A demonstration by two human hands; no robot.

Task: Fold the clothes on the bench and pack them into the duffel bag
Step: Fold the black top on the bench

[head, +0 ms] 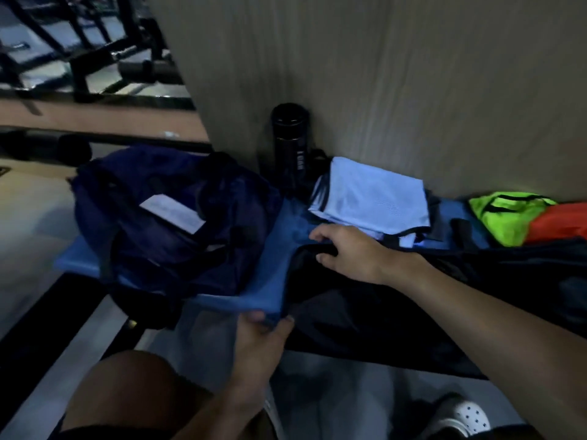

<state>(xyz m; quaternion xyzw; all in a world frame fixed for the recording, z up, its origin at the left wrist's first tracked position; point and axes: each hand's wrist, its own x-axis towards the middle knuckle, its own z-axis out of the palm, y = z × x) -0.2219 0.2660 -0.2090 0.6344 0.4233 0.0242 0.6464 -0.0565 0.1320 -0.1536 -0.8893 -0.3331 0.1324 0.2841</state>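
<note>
The right hand (352, 254) is stretched forward, its grip closed on the far edge of a black garment (397, 312); the left hand (257, 341) is bent up — its grip pinched on the near edge. The garment is spread dark and rumpled across the blue tabletop (276, 236), just right of the navy bag (165, 223).

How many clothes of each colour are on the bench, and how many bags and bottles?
Light blue folded clothes: 1 pile, pieces inside too hard to count
Black garment that both hands hold: 1
Neon green garment: 1
Orange-red garment: 1
Navy duffel bag: 1
Black bottle: 1
Total: 6 things
</note>
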